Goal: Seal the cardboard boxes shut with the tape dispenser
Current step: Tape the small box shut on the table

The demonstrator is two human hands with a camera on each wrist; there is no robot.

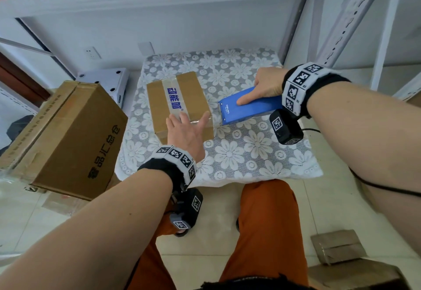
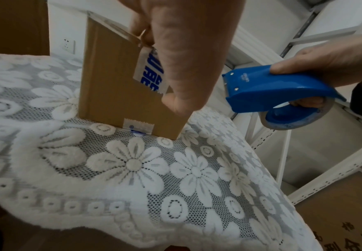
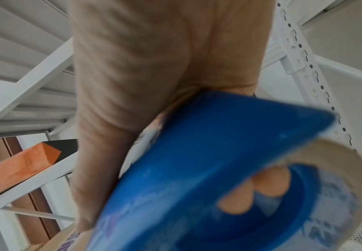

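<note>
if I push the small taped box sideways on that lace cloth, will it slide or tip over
Probably slides: the small box sits flat and squat, so tipping seems unlikely. The lace cloth looks loose and may bunch or drag along. The box likely stays stiff, since tape runs across its top and the left hand rests on it.

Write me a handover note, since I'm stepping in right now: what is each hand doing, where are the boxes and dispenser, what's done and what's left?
Left hand: open, fingers spread, pressing the near end of the tape strip on the small cardboard box.
Right hand: grips the blue tape dispenser, held just right of that box, apart from it.
Small box stands on the lace-covered table; the printed strip runs across its top and down the near side, cut free. A short strip also shows at its bottom edge.
Large cardboard box sits left of the table.
Left: smooth the strip end; whether the large box needs tape cannot be told.
</note>
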